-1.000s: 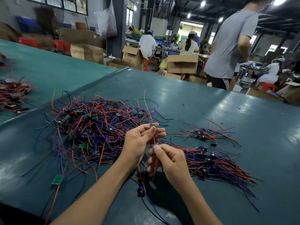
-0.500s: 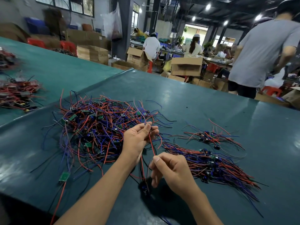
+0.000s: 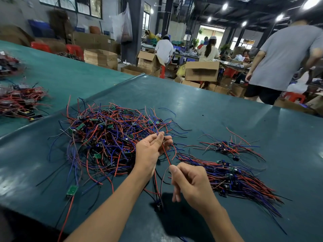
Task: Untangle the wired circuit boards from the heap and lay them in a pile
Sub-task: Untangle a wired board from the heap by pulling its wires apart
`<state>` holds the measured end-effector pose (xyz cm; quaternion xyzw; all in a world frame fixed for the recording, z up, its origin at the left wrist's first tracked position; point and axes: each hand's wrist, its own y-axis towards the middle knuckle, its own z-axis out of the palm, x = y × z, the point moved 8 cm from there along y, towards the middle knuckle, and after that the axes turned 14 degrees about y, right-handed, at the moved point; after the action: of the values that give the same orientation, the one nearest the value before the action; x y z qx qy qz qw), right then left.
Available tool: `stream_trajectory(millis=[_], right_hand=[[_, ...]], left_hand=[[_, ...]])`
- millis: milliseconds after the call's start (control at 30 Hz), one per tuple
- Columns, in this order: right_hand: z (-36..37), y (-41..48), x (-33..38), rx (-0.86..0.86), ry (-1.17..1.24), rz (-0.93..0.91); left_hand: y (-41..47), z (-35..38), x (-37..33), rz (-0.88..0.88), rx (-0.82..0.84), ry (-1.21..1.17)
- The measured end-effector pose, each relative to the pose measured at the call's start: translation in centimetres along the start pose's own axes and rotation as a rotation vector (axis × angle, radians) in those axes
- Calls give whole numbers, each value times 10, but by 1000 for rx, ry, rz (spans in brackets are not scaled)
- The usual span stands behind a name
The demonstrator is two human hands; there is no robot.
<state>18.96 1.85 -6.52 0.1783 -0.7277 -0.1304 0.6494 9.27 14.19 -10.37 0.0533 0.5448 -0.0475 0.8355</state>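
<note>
the left hand pinches a red wire at the heap's right edge. the right hand, curled just nearer, pinches the same wire lower down and stretches it straight, apparently to slide one dark board clear of the knot. right of the heap, freed pieces lie in a pile, thin glossy red, blue and black leads combed parallel on the smooth teal mat.

Glossy smooth teal table; plastic-sheathed wires; cardboard boxes
</note>
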Motion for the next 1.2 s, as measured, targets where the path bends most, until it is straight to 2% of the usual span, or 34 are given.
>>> stream_trajectory(millis=[300,367,433,500,600,667,800,900,1067,1200], right_hand=[[-7,-3,10,-60,-5,-142],[-8,-4,17,-142,-3,-226],[-16,-4,18,-293,34,-246],[-26,-4,14,-447,48,-202],[-35,-2,3,-554,160,-88],[-39,1,-6,-564,239,20],[-32,8,-25,-462,474,263],[-27,8,-24,-426,672,274],[-34,7,-20,-495,623,229],[-35,8,-23,-512,673,245]], left_hand=[[-4,5,-4,-11,76,-47],[-4,5,-4,-31,101,-117],[-5,6,-4,-73,139,-179],[-9,11,-3,-126,224,-221],[-20,26,0,-215,400,-208],[-31,38,3,-264,529,-156],[-50,51,6,-288,705,-54],[-55,54,7,-340,742,-75],[-56,53,9,-406,767,-90],[-56,54,10,-405,796,-57]])
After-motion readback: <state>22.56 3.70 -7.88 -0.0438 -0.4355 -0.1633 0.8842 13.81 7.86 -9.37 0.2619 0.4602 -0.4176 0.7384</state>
